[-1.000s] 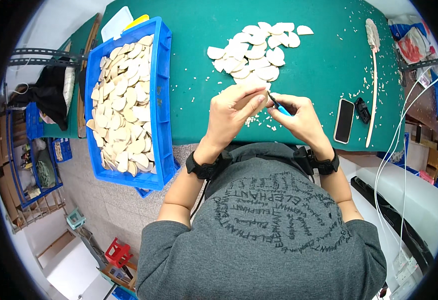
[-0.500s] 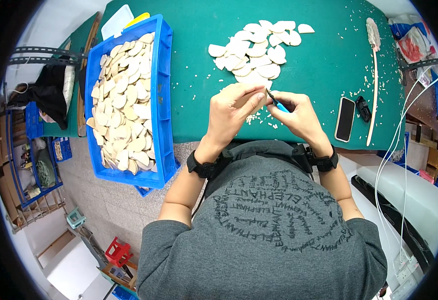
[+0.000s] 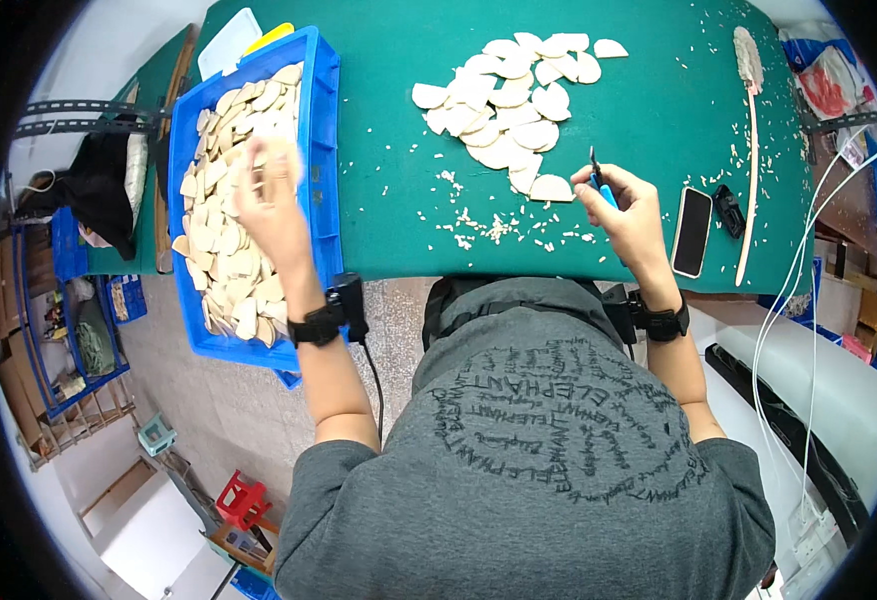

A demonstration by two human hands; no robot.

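Note:
My left hand (image 3: 271,200) is over the blue bin (image 3: 321,150), among its heap of pale half-round pieces (image 3: 244,240). Motion smears its fingers, and a pale piece blurs beside them; whether they grip it does not show. Over the green table, my right hand (image 3: 631,215) is closed round a small blue-handled tool (image 3: 606,188) whose dark, pointed tip sticks up. Just left of that hand, one flat half-round piece (image 3: 552,188) lies at the near end of a loose pile of similar pieces (image 3: 509,110).
Small pale shavings (image 3: 499,228) are scattered on the green table (image 3: 399,220). Toward the right lie a phone (image 3: 693,233), a small black object (image 3: 728,212) and a long-handled brush (image 3: 749,150). White cables (image 3: 794,250) hang past the table's right edge.
My left hand has left the middle and swung left over the bin. My right hand has shifted right with the tool. A half-round piece now shows at the pile's near end.

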